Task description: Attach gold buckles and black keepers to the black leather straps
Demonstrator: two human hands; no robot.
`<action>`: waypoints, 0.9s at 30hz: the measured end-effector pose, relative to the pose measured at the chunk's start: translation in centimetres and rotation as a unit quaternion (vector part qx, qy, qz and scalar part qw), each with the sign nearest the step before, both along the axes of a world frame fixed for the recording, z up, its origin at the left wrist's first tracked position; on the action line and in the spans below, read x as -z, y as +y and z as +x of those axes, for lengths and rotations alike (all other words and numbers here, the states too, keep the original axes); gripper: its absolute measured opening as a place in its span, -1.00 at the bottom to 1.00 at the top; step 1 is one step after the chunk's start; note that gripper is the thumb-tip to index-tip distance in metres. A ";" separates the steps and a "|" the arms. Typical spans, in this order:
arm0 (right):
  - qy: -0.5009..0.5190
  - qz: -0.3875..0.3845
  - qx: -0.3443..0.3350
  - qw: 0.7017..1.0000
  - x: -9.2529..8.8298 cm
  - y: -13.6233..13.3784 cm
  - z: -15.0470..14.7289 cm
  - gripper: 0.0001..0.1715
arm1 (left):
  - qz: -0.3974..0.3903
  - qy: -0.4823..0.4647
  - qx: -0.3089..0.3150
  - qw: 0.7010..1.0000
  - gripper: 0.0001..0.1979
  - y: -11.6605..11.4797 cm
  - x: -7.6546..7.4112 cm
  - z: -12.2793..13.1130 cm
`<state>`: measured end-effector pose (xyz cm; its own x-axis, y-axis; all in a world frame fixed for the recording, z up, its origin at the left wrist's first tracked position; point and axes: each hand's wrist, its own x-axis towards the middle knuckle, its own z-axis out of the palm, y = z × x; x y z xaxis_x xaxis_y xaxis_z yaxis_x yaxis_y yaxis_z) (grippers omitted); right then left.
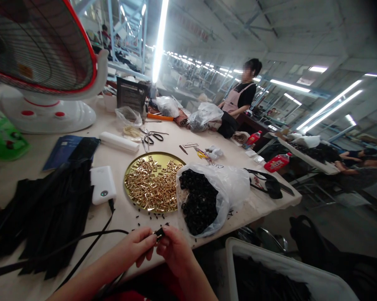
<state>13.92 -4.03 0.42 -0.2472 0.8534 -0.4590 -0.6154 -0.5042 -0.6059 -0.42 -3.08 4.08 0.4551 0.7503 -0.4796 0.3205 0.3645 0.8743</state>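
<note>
My left hand (143, 242) and my right hand (175, 246) meet at the table's front edge, fingers pinched. Between their fingertips is the end of a black strap (158, 232) with a small gold glint on it, probably a metal fitting; its exact shape is too small to tell. A long black band (81, 241) runs from the left edge towards my left wrist. Just beyond my hands lies a round gold tray (127, 196) heaped with small gold metal fittings (152, 188). Beside it, a clear plastic bag (221, 196) lies open with many small black pieces (198, 200).
A pile of black straps (55, 209) covers the left, beside a white power bank (103, 184) with a cable. A fan (44, 108) stands behind. Scissors (152, 136) lie past the tray. A white bin (230, 259) stands at right. A person (241, 94) stands across the table.
</note>
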 end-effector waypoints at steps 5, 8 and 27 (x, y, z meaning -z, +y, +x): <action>-0.044 0.090 -0.059 0.993 -0.4 -0.1 0.6 -0.79 | -0.008 -0.011 0.014 1.000 -0.62 -0.1 0.0 -0.2; -0.041 0.083 -0.070 0.993 -0.1 -0.1 0.8 -0.78 | -0.007 -0.010 0.019 1.000 -0.62 -0.1 -0.2 -0.1; -0.232 0.156 -0.078 0.957 0.4 -0.3 0.1 -0.79 | 0.043 0.014 0.011 0.999 -0.64 -0.4 1.5 -0.3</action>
<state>14.05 -4.28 0.04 -0.2142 0.9358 -0.2799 -0.1748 -0.3187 -0.9316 -0.70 -3.47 2.59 0.4592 0.7791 -0.4267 0.3534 0.2805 0.8924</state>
